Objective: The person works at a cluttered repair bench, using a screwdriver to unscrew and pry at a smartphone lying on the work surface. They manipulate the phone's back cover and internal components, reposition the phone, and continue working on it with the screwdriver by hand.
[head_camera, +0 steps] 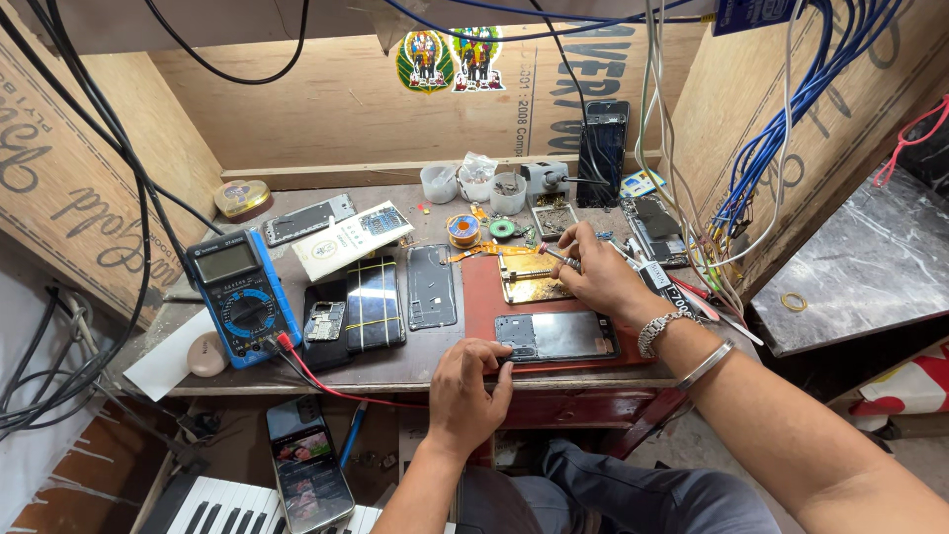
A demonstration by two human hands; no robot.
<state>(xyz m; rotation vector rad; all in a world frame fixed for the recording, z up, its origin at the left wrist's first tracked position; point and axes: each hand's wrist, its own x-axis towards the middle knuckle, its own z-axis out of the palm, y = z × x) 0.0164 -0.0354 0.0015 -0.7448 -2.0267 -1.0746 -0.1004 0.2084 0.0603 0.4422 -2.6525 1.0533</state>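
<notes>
Left hand steadies opened phone; right hand grips tweezers.

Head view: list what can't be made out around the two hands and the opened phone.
- Right hand: its fingers cover whatever thin tool they pinch over the board holder; too small to identify.
- Left hand: its fingertips hide the near left corner of the opened phone.
- Small parts in the white cups: too small to tell.
- Keyboard: cut off by the bottom edge.
</notes>
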